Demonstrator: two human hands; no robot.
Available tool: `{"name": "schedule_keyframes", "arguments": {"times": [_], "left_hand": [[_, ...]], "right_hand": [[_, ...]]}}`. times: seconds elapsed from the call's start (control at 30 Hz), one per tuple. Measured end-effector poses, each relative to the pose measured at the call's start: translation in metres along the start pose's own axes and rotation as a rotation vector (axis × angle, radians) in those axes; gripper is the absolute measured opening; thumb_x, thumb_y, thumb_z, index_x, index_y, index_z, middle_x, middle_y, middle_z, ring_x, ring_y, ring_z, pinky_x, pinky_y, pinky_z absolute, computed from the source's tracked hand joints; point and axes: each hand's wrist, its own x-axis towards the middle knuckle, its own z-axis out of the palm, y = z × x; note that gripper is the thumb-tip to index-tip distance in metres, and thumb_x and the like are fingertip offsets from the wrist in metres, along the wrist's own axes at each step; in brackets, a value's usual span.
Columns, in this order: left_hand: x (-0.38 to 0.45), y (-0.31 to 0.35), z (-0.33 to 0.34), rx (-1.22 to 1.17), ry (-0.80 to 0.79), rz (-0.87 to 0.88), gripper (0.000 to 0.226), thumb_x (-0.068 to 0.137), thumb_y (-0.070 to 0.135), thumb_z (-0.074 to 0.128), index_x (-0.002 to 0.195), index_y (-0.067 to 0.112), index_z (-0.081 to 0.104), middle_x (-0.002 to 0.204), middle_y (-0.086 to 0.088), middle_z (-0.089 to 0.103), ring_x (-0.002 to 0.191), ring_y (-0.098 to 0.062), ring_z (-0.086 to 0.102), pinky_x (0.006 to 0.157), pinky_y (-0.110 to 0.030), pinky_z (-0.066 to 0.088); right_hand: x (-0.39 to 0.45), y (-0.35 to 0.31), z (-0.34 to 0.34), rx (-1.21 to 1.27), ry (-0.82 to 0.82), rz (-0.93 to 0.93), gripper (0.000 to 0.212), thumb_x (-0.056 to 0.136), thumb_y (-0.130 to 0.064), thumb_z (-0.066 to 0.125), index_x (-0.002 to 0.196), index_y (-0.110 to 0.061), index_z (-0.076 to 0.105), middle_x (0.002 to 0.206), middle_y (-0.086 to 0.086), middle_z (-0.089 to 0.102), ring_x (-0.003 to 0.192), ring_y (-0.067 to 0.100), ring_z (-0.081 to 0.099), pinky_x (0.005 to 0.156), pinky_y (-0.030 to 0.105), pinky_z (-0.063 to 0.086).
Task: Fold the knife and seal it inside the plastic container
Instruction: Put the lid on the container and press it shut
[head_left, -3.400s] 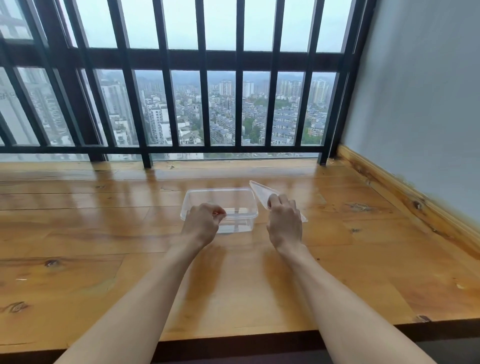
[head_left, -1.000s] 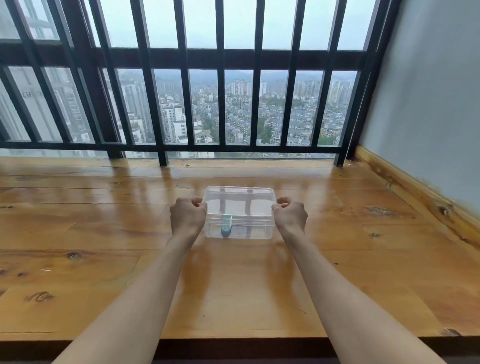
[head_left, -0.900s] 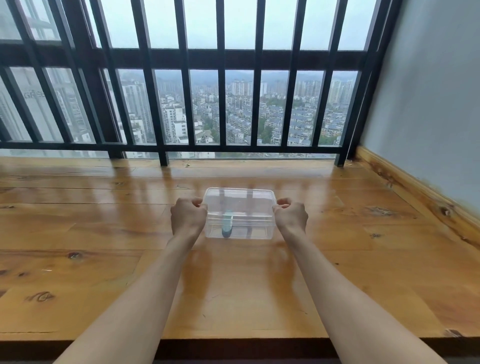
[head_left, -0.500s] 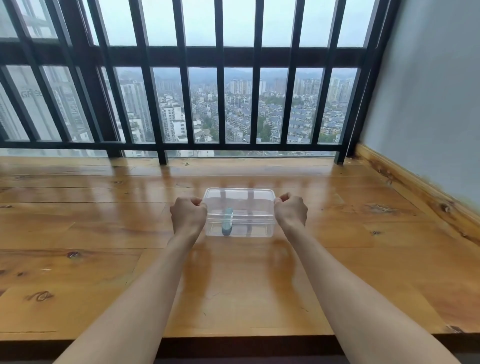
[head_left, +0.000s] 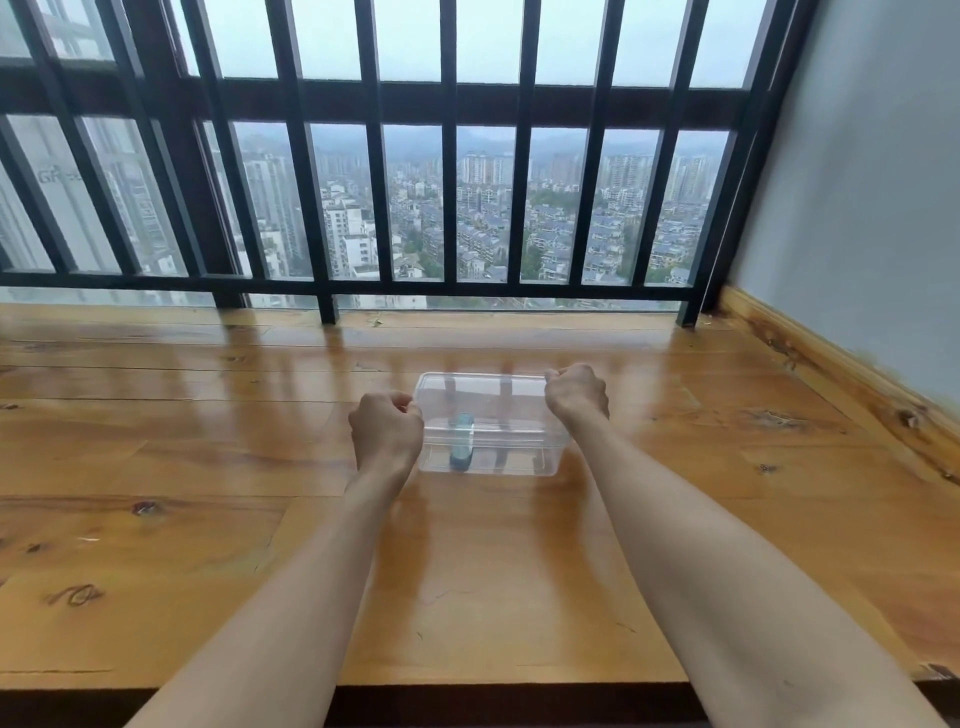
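Now both curled: left hand (head_left: 385, 432) and right hand (head_left: 576, 393) seemingly pinching container (head_left: 498, 415) ends, knife (head_left: 461, 441) between.

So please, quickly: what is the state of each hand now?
Left hand: closed in a fist on the left end of the container.
Right hand: closed in a fist on its right far corner.

You find almost nothing to read here. The only lettering sits on the tall building (head_left: 78, 208) outside, seen through the left side of the railing (head_left: 363, 156): a few pale characters high on its façade, too faint and blurred for you to make out with any certainty. The clear plastic container (head_left: 488, 423) carries no legible label, brand or number, and neither does the blue item inside it.
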Motion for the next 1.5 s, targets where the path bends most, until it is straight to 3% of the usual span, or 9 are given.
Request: {"name": "schedule_keyframes", "arguments": {"times": [0.2, 0.37, 0.67, 0.77, 0.83, 1.0, 1.17, 1.27, 1.5], "left_hand": [[-0.002, 0.001, 0.001, 0.028, -0.022, 0.026, 0.025, 0.086, 0.008, 0.054, 0.074, 0.001, 0.074, 0.072, -0.016, 0.073, 0.075, -0.032, 0.067, 0.062, -0.041, 0.046], [-0.005, 0.002, -0.001, 0.060, -0.022, 0.055, 0.032, 0.087, 0.007, 0.053, 0.058, -0.003, 0.064, 0.054, -0.017, 0.060, 0.056, -0.032, 0.053, 0.057, -0.045, 0.046], [-0.004, 0.000, 0.003, 0.061, -0.013, 0.077, 0.033, 0.089, 0.007, 0.051, 0.062, -0.006, 0.066, 0.058, -0.020, 0.064, 0.053, -0.029, 0.054, 0.051, -0.040, 0.042], [-0.004, -0.003, 0.005, 0.047, -0.012, 0.077, 0.030, 0.089, 0.008, 0.052, 0.068, -0.002, 0.071, 0.067, -0.019, 0.070, 0.067, -0.035, 0.066, 0.056, -0.043, 0.049], [-0.005, -0.002, 0.006, 0.029, 0.003, 0.070, 0.024, 0.090, 0.010, 0.054, 0.079, 0.003, 0.075, 0.077, -0.015, 0.074, 0.075, -0.032, 0.068, 0.063, -0.036, 0.052], [-0.009, -0.001, 0.007, 0.011, 0.042, 0.034, 0.027, 0.091, 0.014, 0.055, 0.109, 0.003, 0.072, 0.101, -0.016, 0.074, 0.094, -0.032, 0.068, 0.081, -0.034, 0.056], [-0.016, 0.001, 0.004, 0.026, 0.025, -0.008, 0.028, 0.091, 0.017, 0.049, 0.082, 0.007, 0.074, 0.079, -0.014, 0.069, 0.084, -0.035, 0.061, 0.065, -0.028, 0.039], [-0.016, -0.001, 0.002, 0.077, 0.011, -0.020, 0.042, 0.088, 0.016, 0.046, 0.047, 0.012, 0.046, 0.048, -0.005, 0.044, 0.052, -0.027, 0.043, 0.043, -0.030, 0.026], [-0.011, -0.007, 0.008, 0.049, -0.007, 0.031, 0.043, 0.089, 0.013, 0.046, 0.047, 0.008, 0.040, 0.045, -0.006, 0.036, 0.047, -0.022, 0.032, 0.045, -0.034, 0.024]], "right_hand": [[0.008, 0.004, 0.004, 0.032, 0.001, 0.018, 0.029, 0.094, -0.026, 0.050, 0.099, -0.007, 0.071, 0.106, 0.013, 0.068, 0.080, 0.030, 0.054, 0.070, 0.027, 0.040], [0.011, 0.005, 0.007, 0.023, -0.014, -0.022, 0.026, 0.094, -0.019, 0.048, 0.072, -0.014, 0.062, 0.085, 0.010, 0.061, 0.071, 0.029, 0.050, 0.063, 0.026, 0.036], [0.007, 0.009, 0.007, 0.044, 0.013, -0.050, 0.040, 0.087, -0.010, 0.044, 0.049, -0.018, 0.033, 0.056, 0.001, 0.038, 0.048, 0.020, 0.031, 0.044, 0.027, 0.025], [0.003, 0.010, 0.003, 0.086, -0.006, -0.029, 0.035, 0.092, -0.019, 0.045, 0.058, -0.018, 0.053, 0.070, 0.004, 0.054, 0.063, 0.026, 0.048, 0.050, 0.027, 0.032], [0.001, 0.014, 0.001, 0.092, -0.029, -0.011, 0.029, 0.093, -0.027, 0.046, 0.087, -0.014, 0.071, 0.094, 0.010, 0.066, 0.082, 0.030, 0.058, 0.066, 0.026, 0.039], [-0.015, 0.030, 0.002, -0.019, 0.060, -0.002, 0.031, 0.088, -0.032, 0.046, 0.099, -0.016, 0.071, 0.103, 0.014, 0.069, 0.090, 0.035, 0.064, 0.073, 0.034, 0.049], [-0.024, 0.032, 0.001, -0.052, 0.108, -0.022, 0.030, 0.085, -0.024, 0.045, 0.096, -0.016, 0.072, 0.100, 0.013, 0.071, 0.085, 0.034, 0.062, 0.069, 0.031, 0.042], [-0.025, 0.032, 0.003, -0.010, 0.111, -0.033, 0.030, 0.086, -0.023, 0.044, 0.093, -0.014, 0.072, 0.099, 0.015, 0.071, 0.090, 0.037, 0.064, 0.070, 0.033, 0.045], [-0.025, 0.032, 0.004, 0.070, 0.090, -0.020, 0.029, 0.090, -0.023, 0.044, 0.093, -0.012, 0.071, 0.100, 0.016, 0.071, 0.084, 0.034, 0.057, 0.069, 0.031, 0.041]]}}
